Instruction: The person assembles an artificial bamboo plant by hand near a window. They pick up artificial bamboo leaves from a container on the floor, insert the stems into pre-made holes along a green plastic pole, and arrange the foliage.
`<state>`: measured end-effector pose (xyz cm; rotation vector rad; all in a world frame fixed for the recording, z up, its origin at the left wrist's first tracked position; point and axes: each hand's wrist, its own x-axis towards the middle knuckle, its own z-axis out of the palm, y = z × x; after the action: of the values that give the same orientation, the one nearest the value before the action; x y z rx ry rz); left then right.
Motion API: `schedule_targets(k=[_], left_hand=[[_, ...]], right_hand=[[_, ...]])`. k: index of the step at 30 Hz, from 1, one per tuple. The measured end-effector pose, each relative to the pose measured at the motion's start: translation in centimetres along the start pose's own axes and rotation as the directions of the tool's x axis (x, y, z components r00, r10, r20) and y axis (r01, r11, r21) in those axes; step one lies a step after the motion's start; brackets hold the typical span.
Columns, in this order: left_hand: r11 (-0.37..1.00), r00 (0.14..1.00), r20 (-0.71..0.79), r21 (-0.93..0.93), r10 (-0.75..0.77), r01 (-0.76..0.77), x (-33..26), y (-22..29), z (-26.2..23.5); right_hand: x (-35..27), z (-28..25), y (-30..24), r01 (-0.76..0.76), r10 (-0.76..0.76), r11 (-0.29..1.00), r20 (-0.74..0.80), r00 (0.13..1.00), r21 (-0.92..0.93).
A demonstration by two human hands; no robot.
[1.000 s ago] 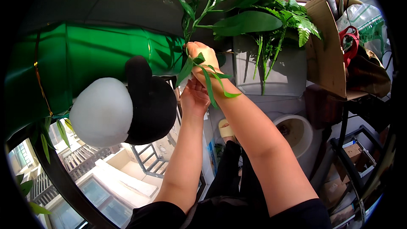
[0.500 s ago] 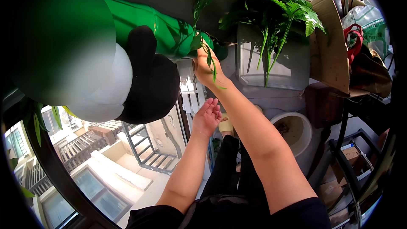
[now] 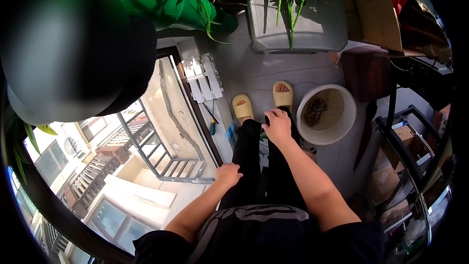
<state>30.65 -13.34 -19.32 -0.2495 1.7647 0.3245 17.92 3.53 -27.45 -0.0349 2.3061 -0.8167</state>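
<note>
My left hand (image 3: 228, 174) is curled closed beside my left thigh, near the window frame, with nothing visible in it. In front of my knees, my right hand (image 3: 278, 124) has bent fingers; a dark bit shows at its fingertips, and I cannot tell it from the black trousers behind. Beyond both hands, a glossy green tube (image 3: 161, 2) lies at the far left with a leafy vine (image 3: 204, 12) draped over its end. A blurred black and white rounded plush thing (image 3: 73, 58) fills the left, very near the camera.
White plastic parts (image 3: 202, 78) and a teal-handled tool (image 3: 212, 126) lie along the sill. Artificial fern stems (image 3: 291, 12) rest on a grey lidded box (image 3: 298, 32). A white bucket (image 3: 337, 134) stands right of my yellow slippers (image 3: 283, 96); a cardboard box (image 3: 371, 14) and a black rack (image 3: 415, 166) are farther right.
My right hand has left the green tube's end and drawn back to my knees. My left hand has come back too, its fingers now curled. The view has tilted down toward my feet.
</note>
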Motion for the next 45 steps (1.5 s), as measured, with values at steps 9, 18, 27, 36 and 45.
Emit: schedule_targets(k=[9, 18, 27, 36, 45], left_hand=[[0.923, 0.866, -0.321, 0.118, 0.384, -0.365, 0.1, -5.9, 2.2], [0.906, 0.860, 0.287, -0.167, 0.423, -0.390, -2.3, -7.9, -0.5], [0.915, 0.832, 0.405, -0.026, 0.379, -0.404, -2.4, -7.0, -0.1], [0.863, 0.804, -0.404, -0.066, 0.436, -0.501, -0.9, -8.2, -7.0], [0.821, 0.019, -0.998, 0.040, 0.062, -0.569, -4.8, -1.8, -31.6]], right_hand=[[-7.8, 5.4, 2.4, -0.046, 0.166, 0.854, 0.189, 0.968, -0.518], [-11.5, 5.5, 1.7, -0.128, 0.210, 0.918, 0.187, 0.960, -0.376], [-11.1, 4.9, 2.5, -0.155, 0.208, 0.976, 0.430, 0.878, -0.155], [-11.4, 3.7, -1.8, -0.196, 0.177, 0.979, 0.230, 0.957, 0.062], [3.2, -6.1, -17.7, 0.439, -0.292, 0.891, -0.600, 0.745, 0.111]])
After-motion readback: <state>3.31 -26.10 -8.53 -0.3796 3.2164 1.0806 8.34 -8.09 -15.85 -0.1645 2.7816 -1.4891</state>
